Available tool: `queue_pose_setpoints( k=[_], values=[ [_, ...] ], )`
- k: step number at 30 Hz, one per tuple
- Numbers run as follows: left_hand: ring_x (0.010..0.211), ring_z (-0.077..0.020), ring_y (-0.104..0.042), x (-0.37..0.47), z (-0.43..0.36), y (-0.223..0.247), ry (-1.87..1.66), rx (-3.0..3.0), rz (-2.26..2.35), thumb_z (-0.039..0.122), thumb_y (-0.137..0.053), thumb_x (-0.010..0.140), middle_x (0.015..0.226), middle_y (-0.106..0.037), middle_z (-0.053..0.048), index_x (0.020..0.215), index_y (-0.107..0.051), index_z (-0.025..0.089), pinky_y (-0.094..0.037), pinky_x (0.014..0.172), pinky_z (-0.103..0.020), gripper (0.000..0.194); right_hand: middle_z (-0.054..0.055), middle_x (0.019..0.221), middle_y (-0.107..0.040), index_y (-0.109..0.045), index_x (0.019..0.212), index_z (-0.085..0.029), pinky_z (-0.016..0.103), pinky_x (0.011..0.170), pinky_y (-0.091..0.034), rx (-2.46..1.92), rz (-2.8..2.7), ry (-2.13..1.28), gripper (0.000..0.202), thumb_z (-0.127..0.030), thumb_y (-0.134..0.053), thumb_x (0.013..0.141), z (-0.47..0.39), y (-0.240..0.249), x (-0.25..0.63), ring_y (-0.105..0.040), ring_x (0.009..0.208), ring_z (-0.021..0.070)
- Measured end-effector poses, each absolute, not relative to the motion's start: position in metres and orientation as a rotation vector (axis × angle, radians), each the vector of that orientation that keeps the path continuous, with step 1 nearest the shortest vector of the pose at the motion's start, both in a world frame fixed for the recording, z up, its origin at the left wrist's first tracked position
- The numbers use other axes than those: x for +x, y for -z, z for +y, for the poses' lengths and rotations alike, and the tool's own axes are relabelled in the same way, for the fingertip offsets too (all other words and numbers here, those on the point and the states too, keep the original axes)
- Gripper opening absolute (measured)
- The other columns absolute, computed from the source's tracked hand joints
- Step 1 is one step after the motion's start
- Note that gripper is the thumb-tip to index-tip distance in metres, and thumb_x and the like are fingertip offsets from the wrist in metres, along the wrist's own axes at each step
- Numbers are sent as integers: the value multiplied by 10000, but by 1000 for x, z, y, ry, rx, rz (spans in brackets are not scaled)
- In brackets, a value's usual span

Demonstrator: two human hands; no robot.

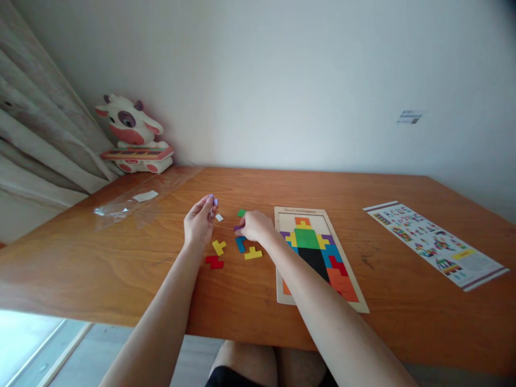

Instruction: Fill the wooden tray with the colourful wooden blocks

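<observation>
My left hand (200,219) is raised a little over the table, thumb and fingers pinching a light purple puzzle piece (215,202). To the right, my right hand (255,226) reaches down with its fingers closed on a dark purple puzzle piece (238,229), partly hidden by them. Around the hands lie a green piece (242,213), a small white piece (219,217), a blue piece (241,244), two yellow pieces (219,247) and a red piece (214,262). My right forearm crosses the wooden puzzle board (281,279), which holds several coloured pieces and hides part of it.
A printed pattern sheet (435,242) lies at the right of the wooden table (387,322). Clear plastic wrapping (116,208) with a white label rests at the left. Behind it stands a cow-shaped toy keyboard (137,134), beside a curtain (44,123).
</observation>
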State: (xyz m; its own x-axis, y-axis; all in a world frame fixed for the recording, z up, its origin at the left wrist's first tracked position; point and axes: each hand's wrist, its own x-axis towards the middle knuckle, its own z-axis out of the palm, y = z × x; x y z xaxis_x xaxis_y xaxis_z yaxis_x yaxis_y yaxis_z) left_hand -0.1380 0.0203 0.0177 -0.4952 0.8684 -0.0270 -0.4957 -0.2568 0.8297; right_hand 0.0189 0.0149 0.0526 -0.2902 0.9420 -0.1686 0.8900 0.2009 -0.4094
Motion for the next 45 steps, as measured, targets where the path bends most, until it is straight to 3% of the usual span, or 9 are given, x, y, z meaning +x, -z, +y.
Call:
queue_pose_setpoints(
  k=[5,13,18,28,36,42,45],
  values=[
    [717,-75,-706,-133,19,-21,-1901,518,998,16,-758,758,835,-745,-45,909,-713,120,-560,724,-149,188,137,1218,-708,-754,1019,-220,467,945,-472,-1830,-2350,-734,271,-328,-788,774,18,-55,11,-627,1170,331],
    [763,-88,-720,-133,21,-18,-1927,562,1003,-18,-675,811,845,-738,-54,946,-701,138,-563,804,-165,209,106,1221,-715,-732,1054,-225,479,1005,-423,-1723,-2412,-784,294,-114,-672,789,15,-55,5,-637,1164,281],
    [798,-107,-727,-131,22,-17,-1877,603,999,-6,-717,780,857,-737,-52,899,-681,136,-572,816,-186,189,128,1205,-716,-705,1116,-206,491,1007,-411,-1643,-2437,-795,294,-167,-673,826,13,-54,12,-635,1163,287],
    [796,-127,-737,-129,21,-13,-1722,676,963,20,-762,748,870,-751,-69,940,-689,126,-567,692,-152,231,144,1133,-727,-683,1071,-163,472,967,-421,-1469,-2529,-737,212,-180,-626,868,11,-52,17,-641,1126,286],
    [793,-103,-727,-130,24,-12,-1718,614,926,16,-740,773,877,-744,-45,919,-694,138,-564,731,-152,196,183,1239,-642,-692,1052,-158,507,984,-427,-1186,-2670,-611,431,-521,-716,821,-6,-46,5,-588,1181,338],
    [816,-101,-727,-129,23,-12,-1706,624,910,29,-738,787,918,-745,-44,935,-692,152,-565,806,-182,198,138,1187,-694,-741,977,-212,492,961,-460,-1313,-2726,-815,221,-351,-753,805,-9,-54,-9,-609,1175,334],
    [815,-94,-726,-130,23,-13,-1723,616,889,29,-746,782,904,-741,-37,931,-691,154,-556,833,-179,201,149,1212,-689,-724,1051,-195,496,963,-462,-1321,-2723,-810,337,-393,-776,783,-10,-61,-5,-621,1162,333]
  ],
)
